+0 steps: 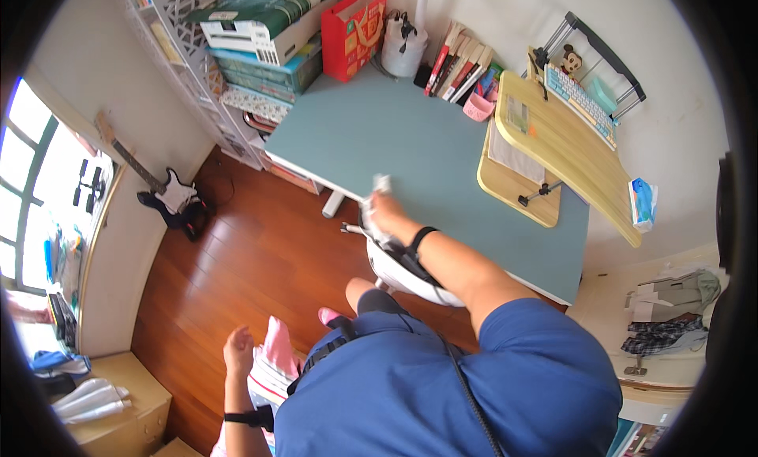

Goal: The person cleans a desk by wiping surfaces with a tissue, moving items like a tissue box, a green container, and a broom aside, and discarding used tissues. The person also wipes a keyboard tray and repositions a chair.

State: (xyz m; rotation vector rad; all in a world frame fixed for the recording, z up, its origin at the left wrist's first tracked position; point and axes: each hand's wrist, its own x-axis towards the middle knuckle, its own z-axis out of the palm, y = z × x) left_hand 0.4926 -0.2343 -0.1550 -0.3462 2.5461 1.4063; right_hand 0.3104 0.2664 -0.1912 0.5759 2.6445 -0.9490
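My right hand is at the near edge of a blue-grey desk, with the arm stretched out. It grips a crumpled white cloth or tissue, which is blurred and reaches onto the desktop. Just under that forearm, a white chair with a dark seat stands against the desk's edge. My left hand hangs low at my side, fingers loosely bent, with nothing seen in it. Beside it are pink and striped fabrics.
A wooden folding lap table with a keyboard stands at the desk's right. Books, a pink basket and a red gift bag line the back. An electric guitar leans against the left wall.
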